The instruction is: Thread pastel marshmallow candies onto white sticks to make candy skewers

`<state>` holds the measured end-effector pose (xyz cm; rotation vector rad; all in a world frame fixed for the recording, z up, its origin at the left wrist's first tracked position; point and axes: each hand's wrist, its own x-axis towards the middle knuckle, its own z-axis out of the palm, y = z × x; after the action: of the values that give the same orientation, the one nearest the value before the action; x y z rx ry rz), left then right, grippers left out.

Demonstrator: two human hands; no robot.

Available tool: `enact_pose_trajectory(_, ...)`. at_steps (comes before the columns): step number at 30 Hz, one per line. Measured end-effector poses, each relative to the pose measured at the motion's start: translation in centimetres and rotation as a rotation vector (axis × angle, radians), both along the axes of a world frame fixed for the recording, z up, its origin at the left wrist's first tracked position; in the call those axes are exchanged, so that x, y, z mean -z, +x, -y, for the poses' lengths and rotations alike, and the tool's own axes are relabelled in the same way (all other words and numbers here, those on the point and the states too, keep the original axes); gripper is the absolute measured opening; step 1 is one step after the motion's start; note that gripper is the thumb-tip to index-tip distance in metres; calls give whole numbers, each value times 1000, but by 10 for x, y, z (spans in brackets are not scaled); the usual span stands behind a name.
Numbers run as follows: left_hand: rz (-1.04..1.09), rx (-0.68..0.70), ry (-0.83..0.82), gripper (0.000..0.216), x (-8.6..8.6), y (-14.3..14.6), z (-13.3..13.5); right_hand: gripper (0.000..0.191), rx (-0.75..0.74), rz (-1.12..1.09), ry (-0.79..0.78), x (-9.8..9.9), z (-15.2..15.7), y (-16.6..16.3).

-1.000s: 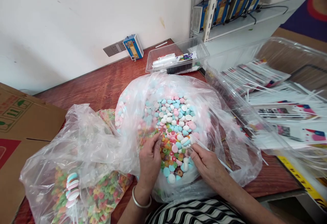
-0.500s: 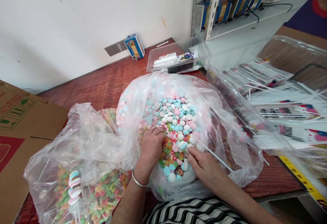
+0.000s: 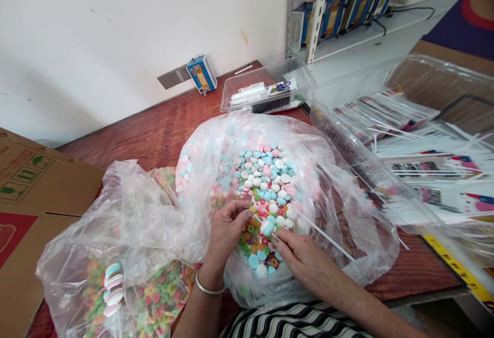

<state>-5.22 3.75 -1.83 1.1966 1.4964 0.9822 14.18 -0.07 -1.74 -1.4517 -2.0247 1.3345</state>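
Note:
My right hand (image 3: 299, 248) is closed on a thin white stick that carries a few blue and white button-shaped candies (image 3: 267, 226). The stick's bare tip points up and left towards my left hand (image 3: 231, 225). There the thumb and index finger pinch a small yellowish candy, mostly hidden by the fingertips. Both hands are over an open clear plastic bag (image 3: 200, 147) full of pink, blue and white button candies (image 3: 266, 168). Colourful ring-shaped candies (image 3: 250, 240) lie among them at the near side.
On the left, another clear bag (image 3: 116, 194) of ring candies has finished candy skewers (image 3: 113, 289) lying on it. A loose white stick (image 3: 324, 232) rests on the right side of the middle bag. Clear trays (image 3: 266, 106) stand behind and right; a cardboard box (image 3: 57, 173) is at left.
My left hand has lifted from the candies and now pinches a piece beside the stick's tip. My right hand has shifted slightly left and down, turning the stick's candies towards it.

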Motion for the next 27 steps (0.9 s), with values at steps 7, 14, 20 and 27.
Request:
enact_pose_trajectory(7,-5,-39,-11,16,1,2,6,27,11,-39,-6,8,3,0)
enact_pose_trajectory(14,1,-75,-77,21,5,-1,11,28,8,-77,-36,9,6,0)
enact_pose_trajectory(20,-17,-74,-91,20,5,-1,12,28,0,-71,-39,8,5,0)
enact_pose_trajectory(27,-173,107,87,8,2,7,19,25,22,-94,-57,11,1,-2)
